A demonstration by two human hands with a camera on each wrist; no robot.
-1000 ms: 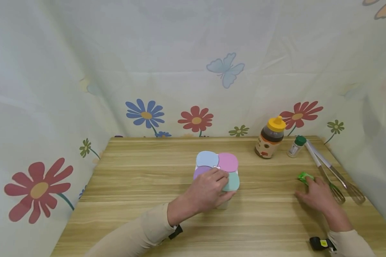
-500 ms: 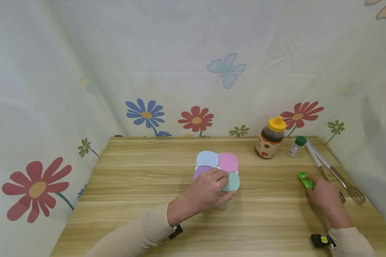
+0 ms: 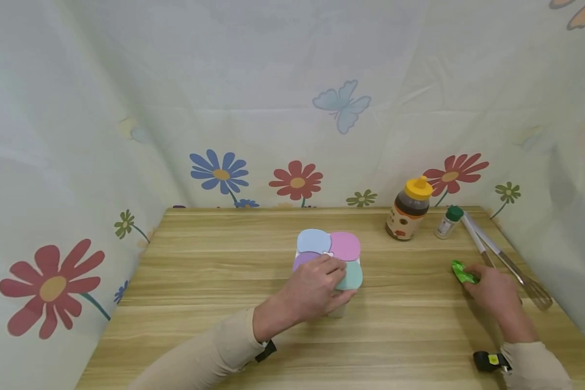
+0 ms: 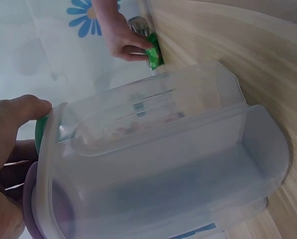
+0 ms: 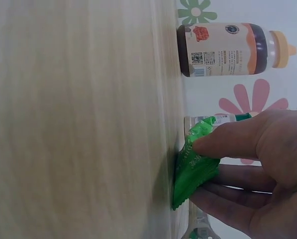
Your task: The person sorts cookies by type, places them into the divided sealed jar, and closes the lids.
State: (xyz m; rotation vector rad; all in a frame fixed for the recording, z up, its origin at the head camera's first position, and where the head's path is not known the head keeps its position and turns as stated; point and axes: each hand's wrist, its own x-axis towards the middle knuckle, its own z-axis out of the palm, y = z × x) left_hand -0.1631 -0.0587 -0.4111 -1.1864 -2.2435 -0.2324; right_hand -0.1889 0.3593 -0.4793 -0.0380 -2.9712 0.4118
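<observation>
Underfoot of everything lies a pale, wood-grained desk (image 3: 200,281), walled on three sides by a creased cloth backdrop (image 3: 127,108) printed with flowers and a butterfly; at the middle stands one clear plastic container (image 3: 329,271), boxy with rounded corners, capped by four smooth pastel petal-shaped lids; the left hand (image 3: 312,290) rests on top, fingers curled over the lids and thumb against the side; further right, near the back edge, stands one brown squeeze bottle (image 3: 408,215) with a yellow cap, then one small green-capped jar (image 3: 447,221); beside it lie metal tongs (image 3: 502,260), slim and shiny; in front, the right hand (image 3: 492,290) pinches one crinkly green packet (image 3: 463,272) that touches the desk.
</observation>
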